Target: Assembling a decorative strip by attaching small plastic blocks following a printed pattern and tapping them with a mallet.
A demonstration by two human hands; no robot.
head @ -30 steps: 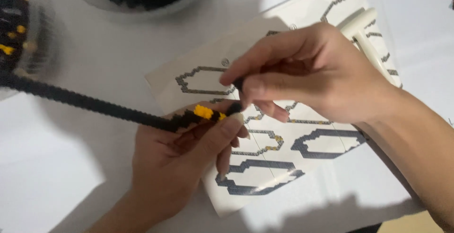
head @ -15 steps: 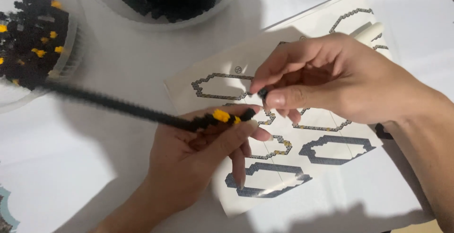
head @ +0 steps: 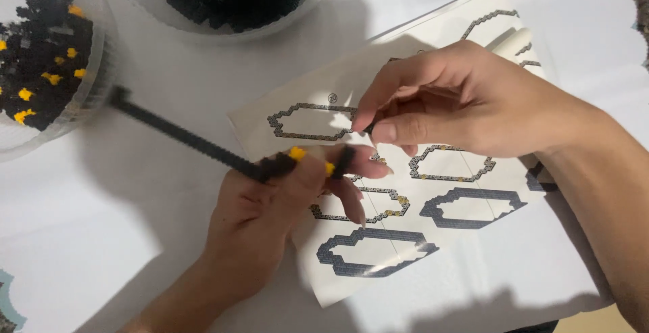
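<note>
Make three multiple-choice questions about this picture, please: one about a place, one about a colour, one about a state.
1. Where does the instruction sheet lie?
A. Flat on the white table, under the hands
B. Inside a bowl
C. Folded in the right hand

2. Which colour are the few bright pieces among the black ones in the left bowl?
A. Red
B. Yellow
C. Blue

3. How is the long black strip held?
A. It lies loose on the table
B. It stands in a bowl
C. The left hand grips one end and the rest sticks out in the air

Answers:
1. A, the sheet is spread on the table with both hands above it.
2. B, yellow bits show among the black pieces.
3. C, the left fingers close on its end, while the right hand pinches a small dark piece nearby.
</note>
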